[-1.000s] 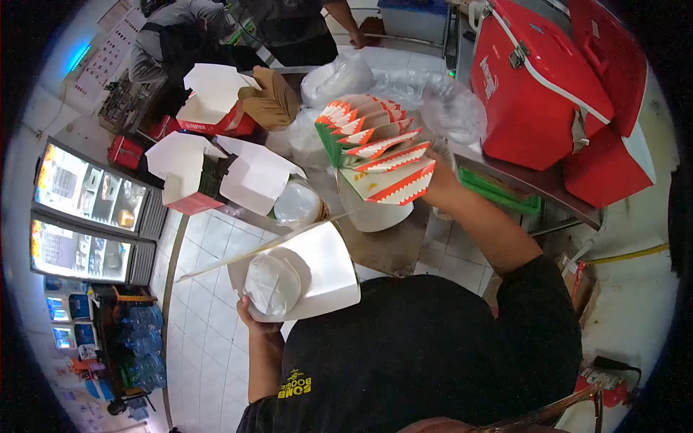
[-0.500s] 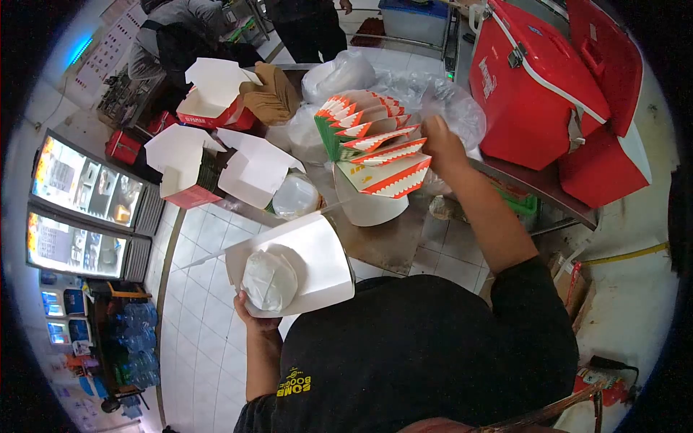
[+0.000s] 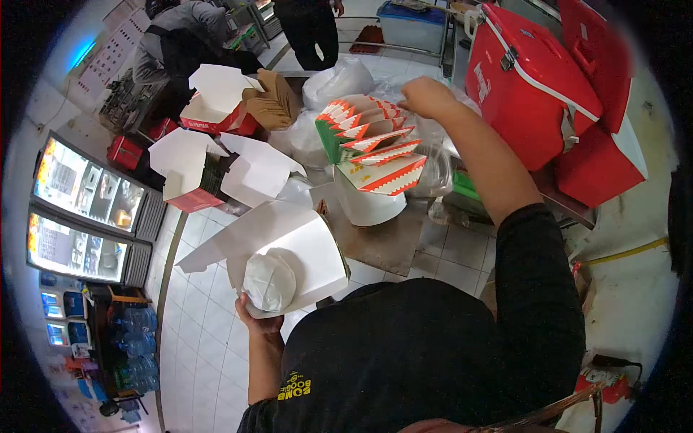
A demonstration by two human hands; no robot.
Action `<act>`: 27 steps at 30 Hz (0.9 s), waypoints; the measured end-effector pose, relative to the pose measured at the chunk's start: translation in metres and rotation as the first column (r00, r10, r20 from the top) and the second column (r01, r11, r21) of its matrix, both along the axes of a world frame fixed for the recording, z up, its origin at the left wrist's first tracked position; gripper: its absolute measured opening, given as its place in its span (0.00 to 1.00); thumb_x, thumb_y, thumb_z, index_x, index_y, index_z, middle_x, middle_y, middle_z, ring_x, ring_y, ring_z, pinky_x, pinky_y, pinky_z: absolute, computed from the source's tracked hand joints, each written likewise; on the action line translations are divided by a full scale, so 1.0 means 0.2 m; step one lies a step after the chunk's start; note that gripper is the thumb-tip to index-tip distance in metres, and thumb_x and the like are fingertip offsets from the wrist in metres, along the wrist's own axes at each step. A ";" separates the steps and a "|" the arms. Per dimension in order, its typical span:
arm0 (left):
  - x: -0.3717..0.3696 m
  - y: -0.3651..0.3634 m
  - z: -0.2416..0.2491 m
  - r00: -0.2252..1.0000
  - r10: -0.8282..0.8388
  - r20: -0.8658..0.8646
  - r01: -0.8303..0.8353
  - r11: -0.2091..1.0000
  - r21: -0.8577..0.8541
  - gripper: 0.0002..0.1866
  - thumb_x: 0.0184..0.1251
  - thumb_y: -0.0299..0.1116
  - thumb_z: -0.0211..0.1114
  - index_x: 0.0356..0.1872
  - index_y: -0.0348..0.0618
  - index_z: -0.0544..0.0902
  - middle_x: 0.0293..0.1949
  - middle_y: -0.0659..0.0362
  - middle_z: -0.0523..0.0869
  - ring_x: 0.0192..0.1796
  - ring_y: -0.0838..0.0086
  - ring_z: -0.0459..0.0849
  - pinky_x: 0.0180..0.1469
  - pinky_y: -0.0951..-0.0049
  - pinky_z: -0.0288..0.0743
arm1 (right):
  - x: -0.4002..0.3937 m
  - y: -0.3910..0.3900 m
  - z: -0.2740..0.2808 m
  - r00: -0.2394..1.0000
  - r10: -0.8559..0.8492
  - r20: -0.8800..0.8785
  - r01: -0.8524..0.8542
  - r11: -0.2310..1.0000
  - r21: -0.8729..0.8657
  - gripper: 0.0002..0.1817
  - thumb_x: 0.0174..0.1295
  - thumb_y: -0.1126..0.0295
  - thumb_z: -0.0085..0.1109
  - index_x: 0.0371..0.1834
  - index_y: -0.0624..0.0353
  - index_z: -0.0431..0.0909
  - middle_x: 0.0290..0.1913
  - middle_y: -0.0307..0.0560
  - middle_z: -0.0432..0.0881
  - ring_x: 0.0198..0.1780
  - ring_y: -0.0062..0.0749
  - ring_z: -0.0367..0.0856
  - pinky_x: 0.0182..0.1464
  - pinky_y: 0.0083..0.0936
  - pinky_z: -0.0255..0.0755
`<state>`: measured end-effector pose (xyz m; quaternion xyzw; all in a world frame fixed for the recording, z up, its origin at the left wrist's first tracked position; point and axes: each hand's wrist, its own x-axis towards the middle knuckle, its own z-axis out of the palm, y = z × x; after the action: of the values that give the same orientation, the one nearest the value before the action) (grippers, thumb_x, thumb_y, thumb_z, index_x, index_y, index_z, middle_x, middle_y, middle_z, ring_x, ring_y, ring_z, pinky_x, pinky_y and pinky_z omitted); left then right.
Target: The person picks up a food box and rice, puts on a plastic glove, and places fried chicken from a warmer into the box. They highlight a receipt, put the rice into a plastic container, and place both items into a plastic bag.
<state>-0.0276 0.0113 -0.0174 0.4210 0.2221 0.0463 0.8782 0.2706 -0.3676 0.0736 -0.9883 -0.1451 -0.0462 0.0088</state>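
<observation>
White card box point(image 3: 317, 260), one: lid raised and tilted to the left, interior facing up; located in front of the wearer's body, carried in the left hand point(image 3: 260, 321). Left grip: clenched on the box's lower corner, fingers at the near wall.

White wrapped bundle point(image 3: 269, 281), one, rounded: inside the box, at the end nearest the left hand; contents hidden.

Right hand point(image 3: 426, 97): arm extended over the desk point(image 3: 570, 209), fingers curled, just beside the upper end of the fanned cartons and above clear plastic bags. Right grip: cannot tell whether it grasps anything.

Fanned cartons point(image 3: 372, 151), one stack: red, cream and green, scalloped edges, leaning over a white container point(image 3: 375, 209).

Plastic bags point(image 3: 339, 81), several: bunched beyond and beside the cartons.

Open boxes, three, left of the bags: one red and white point(image 3: 220, 94), a second of the same colours point(image 3: 189, 173), and one showing white point(image 3: 256, 173).

Brown paper stack point(image 3: 273, 101), one: beside the farthest box.

Red cooler point(image 3: 523, 94), one: at right on the desk, white-rimmed, metal latch.
</observation>
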 end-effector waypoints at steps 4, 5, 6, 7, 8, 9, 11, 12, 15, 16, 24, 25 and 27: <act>-0.03 0.03 -0.04 1.000 0.015 -0.004 -0.015 1.000 0.000 0.37 0.45 0.55 0.54 0.58 0.48 0.65 0.54 0.56 0.71 0.54 0.60 0.72 0.53 0.56 0.68 | 0.04 0.01 0.06 0.997 0.025 0.068 -0.025 1.000 0.000 0.17 0.51 0.55 0.56 0.34 0.58 0.79 0.36 0.53 0.80 0.41 0.47 0.77 0.43 0.39 0.71; -0.04 0.04 -0.05 1.000 -0.001 0.023 0.001 1.000 0.001 0.37 0.46 0.56 0.54 0.58 0.49 0.64 0.55 0.55 0.70 0.54 0.59 0.71 0.52 0.54 0.68 | 0.05 0.00 0.08 0.998 0.016 0.067 -0.018 1.000 0.024 0.17 0.51 0.55 0.56 0.33 0.57 0.79 0.36 0.53 0.80 0.41 0.47 0.77 0.43 0.39 0.71; -0.04 0.05 -0.07 1.000 0.008 0.011 -0.007 1.000 -0.018 0.37 0.46 0.56 0.54 0.58 0.48 0.64 0.55 0.55 0.70 0.54 0.59 0.71 0.52 0.54 0.68 | 0.04 0.01 0.13 0.998 0.009 0.064 -0.012 0.999 0.048 0.17 0.51 0.55 0.56 0.33 0.57 0.78 0.36 0.53 0.79 0.40 0.47 0.77 0.43 0.39 0.71; -0.05 0.06 -0.08 1.000 0.015 -0.002 -0.015 0.999 -0.035 0.37 0.46 0.56 0.54 0.58 0.48 0.64 0.55 0.55 0.70 0.54 0.59 0.71 0.53 0.54 0.68 | 0.04 0.01 0.15 0.998 0.001 0.060 -0.006 0.997 0.073 0.17 0.51 0.55 0.56 0.33 0.57 0.78 0.35 0.53 0.79 0.40 0.47 0.77 0.42 0.39 0.71; -0.05 0.07 -0.08 1.000 0.023 -0.013 -0.023 0.998 -0.052 0.37 0.46 0.56 0.54 0.58 0.48 0.64 0.55 0.55 0.70 0.54 0.59 0.71 0.53 0.54 0.68 | 0.06 0.00 0.15 0.997 0.003 0.073 -0.009 0.997 0.074 0.17 0.51 0.55 0.56 0.33 0.58 0.78 0.35 0.53 0.79 0.40 0.47 0.77 0.42 0.39 0.71; -0.05 0.07 -0.07 1.000 0.015 0.000 -0.015 0.999 -0.037 0.37 0.46 0.56 0.54 0.58 0.48 0.64 0.55 0.55 0.70 0.55 0.59 0.71 0.53 0.54 0.68 | 0.07 -0.01 0.16 0.996 0.005 0.090 -0.012 0.997 0.075 0.17 0.50 0.55 0.56 0.33 0.58 0.78 0.35 0.53 0.79 0.40 0.47 0.77 0.42 0.39 0.71; -0.05 0.06 -0.04 1.000 -0.001 0.024 0.001 1.000 -0.005 0.37 0.46 0.56 0.53 0.59 0.48 0.64 0.55 0.55 0.70 0.55 0.59 0.71 0.54 0.54 0.68 | 0.10 -0.04 0.18 0.994 0.010 0.111 -0.020 0.996 0.086 0.16 0.51 0.55 0.56 0.32 0.58 0.78 0.35 0.53 0.79 0.39 0.48 0.77 0.41 0.40 0.71; -0.04 0.08 -0.06 0.998 -0.020 0.054 0.021 1.000 -0.023 0.37 0.46 0.56 0.53 0.59 0.48 0.64 0.55 0.55 0.70 0.55 0.59 0.71 0.54 0.54 0.67 | 0.08 -0.05 0.20 0.993 0.015 0.115 -0.026 0.995 0.095 0.16 0.51 0.55 0.55 0.31 0.58 0.78 0.34 0.53 0.79 0.39 0.48 0.77 0.41 0.40 0.71; -0.03 0.12 -0.07 0.996 -0.048 0.078 0.053 0.996 -0.073 0.37 0.46 0.56 0.53 0.59 0.50 0.64 0.55 0.56 0.70 0.55 0.59 0.71 0.55 0.54 0.67 | 0.08 -0.08 0.24 0.985 0.026 0.170 -0.044 0.994 0.099 0.16 0.52 0.55 0.55 0.30 0.59 0.77 0.33 0.54 0.79 0.38 0.49 0.77 0.41 0.40 0.70; -0.03 0.13 -0.07 0.998 -0.034 0.058 0.038 0.997 -0.073 0.37 0.46 0.56 0.53 0.59 0.50 0.64 0.56 0.56 0.70 0.56 0.60 0.70 0.55 0.54 0.67 | 0.08 -0.09 0.25 0.981 0.030 0.193 -0.049 0.994 0.094 0.17 0.52 0.55 0.54 0.29 0.59 0.77 0.32 0.54 0.79 0.38 0.50 0.77 0.41 0.40 0.70; -0.03 0.27 0.01 0.995 -0.016 0.093 0.022 0.998 -0.063 0.37 0.44 0.54 0.56 0.57 0.46 0.66 0.52 0.56 0.73 0.53 0.62 0.73 0.52 0.59 0.70 | -0.11 -0.10 0.16 0.979 -0.022 0.202 0.001 0.995 0.103 0.17 0.56 0.55 0.50 0.26 0.58 0.76 0.30 0.55 0.78 0.35 0.51 0.76 0.37 0.43 0.69; -0.03 0.30 0.01 0.996 -0.011 0.091 0.018 0.996 -0.086 0.36 0.44 0.54 0.56 0.57 0.47 0.66 0.52 0.56 0.73 0.53 0.62 0.73 0.52 0.59 0.70 | -0.13 -0.10 0.16 0.973 -0.045 0.227 0.013 0.990 0.138 0.17 0.56 0.54 0.49 0.26 0.58 0.76 0.29 0.55 0.78 0.34 0.51 0.76 0.36 0.43 0.68; -0.05 0.36 0.00 0.997 0.002 0.071 0.007 0.992 -0.129 0.36 0.45 0.53 0.56 0.57 0.47 0.66 0.52 0.56 0.73 0.53 0.62 0.73 0.52 0.59 0.70 | -0.14 -0.12 0.07 0.972 -0.023 0.233 -0.008 0.992 0.130 0.18 0.56 0.54 0.49 0.24 0.59 0.74 0.28 0.55 0.77 0.33 0.52 0.75 0.35 0.44 0.67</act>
<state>-0.0384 0.0824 -0.0169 0.3615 0.1925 0.0455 0.9112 0.2431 -0.3910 0.0881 -0.9739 -0.1380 -0.1716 0.0557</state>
